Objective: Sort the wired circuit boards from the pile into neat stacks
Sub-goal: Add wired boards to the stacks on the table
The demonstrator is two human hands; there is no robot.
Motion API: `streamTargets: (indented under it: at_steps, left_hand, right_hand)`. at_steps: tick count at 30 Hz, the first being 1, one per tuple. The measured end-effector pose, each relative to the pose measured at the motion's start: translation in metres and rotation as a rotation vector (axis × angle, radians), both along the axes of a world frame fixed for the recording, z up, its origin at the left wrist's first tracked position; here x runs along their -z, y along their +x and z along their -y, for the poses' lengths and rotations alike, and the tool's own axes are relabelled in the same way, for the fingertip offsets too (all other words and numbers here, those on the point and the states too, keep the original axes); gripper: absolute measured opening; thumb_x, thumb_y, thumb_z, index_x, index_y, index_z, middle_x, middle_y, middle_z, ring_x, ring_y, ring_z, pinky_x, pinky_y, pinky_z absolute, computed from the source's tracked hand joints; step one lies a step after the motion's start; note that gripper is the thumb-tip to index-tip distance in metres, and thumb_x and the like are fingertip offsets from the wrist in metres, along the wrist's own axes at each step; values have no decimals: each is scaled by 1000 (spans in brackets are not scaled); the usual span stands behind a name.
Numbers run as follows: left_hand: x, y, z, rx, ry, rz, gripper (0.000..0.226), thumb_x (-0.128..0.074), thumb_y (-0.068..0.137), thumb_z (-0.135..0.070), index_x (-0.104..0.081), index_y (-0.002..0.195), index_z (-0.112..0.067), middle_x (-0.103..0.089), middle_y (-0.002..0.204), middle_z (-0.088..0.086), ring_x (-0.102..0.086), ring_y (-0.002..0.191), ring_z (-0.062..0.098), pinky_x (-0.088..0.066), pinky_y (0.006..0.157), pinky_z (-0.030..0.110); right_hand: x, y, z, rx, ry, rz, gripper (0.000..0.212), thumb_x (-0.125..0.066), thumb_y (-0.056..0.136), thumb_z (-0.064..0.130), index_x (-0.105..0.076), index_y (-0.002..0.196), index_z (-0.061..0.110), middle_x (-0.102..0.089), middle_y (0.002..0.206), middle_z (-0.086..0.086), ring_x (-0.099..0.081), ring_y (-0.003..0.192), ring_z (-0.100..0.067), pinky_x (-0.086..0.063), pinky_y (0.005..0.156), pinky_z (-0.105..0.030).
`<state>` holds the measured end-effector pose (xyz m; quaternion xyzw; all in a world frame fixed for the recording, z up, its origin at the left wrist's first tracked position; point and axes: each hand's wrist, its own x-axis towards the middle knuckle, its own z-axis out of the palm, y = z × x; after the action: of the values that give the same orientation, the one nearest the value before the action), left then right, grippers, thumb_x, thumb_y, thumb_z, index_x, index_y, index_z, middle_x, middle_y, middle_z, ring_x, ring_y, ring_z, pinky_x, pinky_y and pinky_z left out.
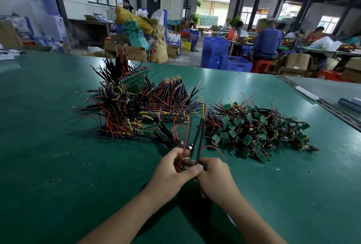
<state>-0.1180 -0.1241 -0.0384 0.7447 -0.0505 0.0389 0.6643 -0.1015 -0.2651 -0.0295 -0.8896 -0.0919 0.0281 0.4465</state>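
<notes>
A loose pile of small green wired circuit boards (256, 130) lies on the green table (58, 165) at the right. To its left stand sorted stacks of boards (125, 111) with wires bristling upward, and a lower stack (170, 105) behind. My left hand (173, 173) and my right hand (214, 179) meet near the table's front, both gripping a small bunch of wired boards (185, 165). Its black and red wires (199, 138) rise up and away from my fingers. The boards themselves are mostly hidden by my fingers.
A metal strip (320, 105) marks the table's right edge, with another table beyond. Blue crates (226, 56), cardboard boxes and sacks stand past the far edge. Seated people work at benches at the back right.
</notes>
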Motion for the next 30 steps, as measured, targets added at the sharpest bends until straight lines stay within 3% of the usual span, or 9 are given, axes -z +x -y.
streamTargets:
  at_steps: [4,6,8,12,17,23,26,28,30]
  left_hand:
    - [4,3,-2,-38,97,53,17,-72,82,-35,-62,93,-28,-69,88,-14,-62,86,-3,-46,79,10]
    - [6,4,-1,-50,144,96,14,-69,86,-32,-61,97,-34,-66,100,-16,-58,97,-10,-39,84,4]
    - [8,5,-1,-66,174,140,18,-66,90,-26,-61,105,-35,-63,110,-16,-54,104,-14,-35,87,1]
    - [11,8,-2,-91,227,179,26,-61,93,-24,-63,119,-18,-59,111,-13,-52,105,-14,-35,89,2]
    - [12,8,-3,-109,285,197,14,-58,95,-24,-60,108,-26,-57,108,-12,-50,104,-14,-33,86,0]
    - [12,10,-2,-113,284,225,11,-54,97,-21,-64,96,-16,-57,97,-2,-56,91,3,-42,83,18]
    - [11,9,-3,-116,237,193,24,-47,95,-34,-62,91,-16,-64,86,-2,-60,84,10,-49,77,30]
    - [11,11,-5,-142,229,187,28,-45,93,-37,-64,91,-17,-66,85,-2,-61,83,9,-49,77,31]
    - [12,14,-7,-169,215,190,22,-48,98,-30,-65,91,-19,-66,85,-3,-60,82,6,-49,76,29]
  right_hand:
    - [0,-3,0,-47,-13,54,31,-41,92,10,-56,67,20,-50,37,5,-54,34,-11,-38,37,-17]
    - [0,-2,1,-84,-1,56,31,-41,97,13,-55,69,16,-50,42,5,-54,38,-9,-39,41,-18]
    - [-2,-2,2,-129,23,45,33,-39,100,16,-55,71,22,-52,48,3,-54,43,-8,-40,45,-18]
    - [-4,-4,2,-172,41,49,39,-38,101,15,-54,70,33,-55,53,1,-57,47,-8,-43,50,-18]
    - [-5,-6,2,-219,-16,85,32,-38,102,17,-58,78,22,-63,61,-6,-65,55,-14,-53,61,-33]
    - [-7,-6,0,-191,83,-38,30,-44,102,20,-66,85,11,-67,64,-8,-71,58,-19,-59,62,-33]
    - [-10,-7,-1,-146,166,-151,30,-46,102,24,-67,84,12,-69,62,-11,-71,57,-25,-59,57,-31]
    - [-13,-6,2,-111,167,-196,35,-47,102,28,-66,85,3,-68,58,-12,-70,53,-27,-58,52,-30]
    - [-15,-6,6,-93,90,-114,40,-49,101,30,-67,83,0,-65,52,-10,-66,45,-19,-55,49,-28]
